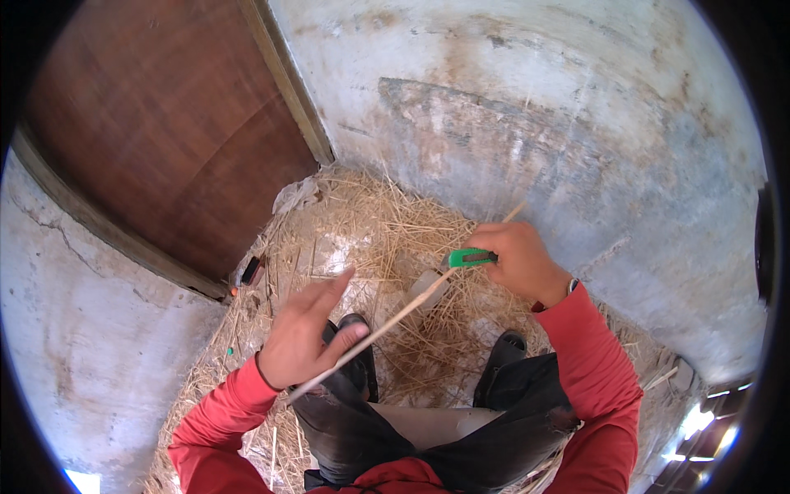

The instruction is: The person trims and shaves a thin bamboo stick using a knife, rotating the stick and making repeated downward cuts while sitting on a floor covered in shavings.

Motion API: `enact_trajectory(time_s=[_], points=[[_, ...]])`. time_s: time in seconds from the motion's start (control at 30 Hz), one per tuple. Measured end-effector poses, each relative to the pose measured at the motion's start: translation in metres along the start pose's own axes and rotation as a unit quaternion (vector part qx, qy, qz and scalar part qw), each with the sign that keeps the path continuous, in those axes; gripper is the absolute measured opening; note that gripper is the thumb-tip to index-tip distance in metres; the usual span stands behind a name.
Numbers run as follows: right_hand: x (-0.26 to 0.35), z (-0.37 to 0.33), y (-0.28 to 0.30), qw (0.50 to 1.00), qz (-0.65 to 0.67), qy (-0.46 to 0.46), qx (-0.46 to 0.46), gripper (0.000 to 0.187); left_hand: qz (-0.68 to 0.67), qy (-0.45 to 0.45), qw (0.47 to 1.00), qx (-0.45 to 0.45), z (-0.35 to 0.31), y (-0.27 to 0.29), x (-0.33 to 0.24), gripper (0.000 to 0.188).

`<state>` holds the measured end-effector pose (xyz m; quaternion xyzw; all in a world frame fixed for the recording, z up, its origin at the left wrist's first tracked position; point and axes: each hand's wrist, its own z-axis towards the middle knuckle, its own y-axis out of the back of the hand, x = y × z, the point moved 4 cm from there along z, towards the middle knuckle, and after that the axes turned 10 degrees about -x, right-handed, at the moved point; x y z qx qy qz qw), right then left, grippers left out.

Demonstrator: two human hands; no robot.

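Note:
My right hand (520, 262) is closed round a green box cutter (471, 258), its short blade pointing left. A long, thin pale stick (393, 323), like a strip of bamboo or cane, slants from my lap up to the right hand. Its far end comes out beyond the right fingers, so that hand seems to pinch it too; the grip itself is hidden. Beside the lower part of the stick, my left hand (306, 333) is open, fingers stretched forward and thumb apart. The thumb is close to the stick; whether it touches, I cannot tell.
Straw and shavings (403, 214) litter the floor round my dark sandals (500, 362). A brown wooden door (173, 123) stands at the far left. A stained plaster wall (543, 140) rises ahead and to the right. A small black object (250, 270) lies by the door frame.

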<state>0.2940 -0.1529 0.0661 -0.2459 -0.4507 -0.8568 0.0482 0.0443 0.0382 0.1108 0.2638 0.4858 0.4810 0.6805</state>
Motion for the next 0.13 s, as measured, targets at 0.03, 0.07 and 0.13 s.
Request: enact_trajectory(time_s=[0.03, 0.07, 0.13], points=[[-0.001, -0.002, 0.005, 1.0, 0.009, -0.003, -0.006, 0.025, -0.136, 0.064, 0.985, 0.088, -0.014, -0.019, 0.012, 0.068], [-0.003, -0.003, 0.008, 1.0, 0.021, -0.005, -0.012, 0.025, -0.265, 0.131, 0.94, 0.173, -0.03, -0.039, 0.019, 0.074], [-0.002, -0.007, 0.013, 1.0, -0.004, -0.011, 0.013, 0.028, -0.481, 0.23, 0.796, 0.287, -0.047, -0.075, 0.012, 0.085]])
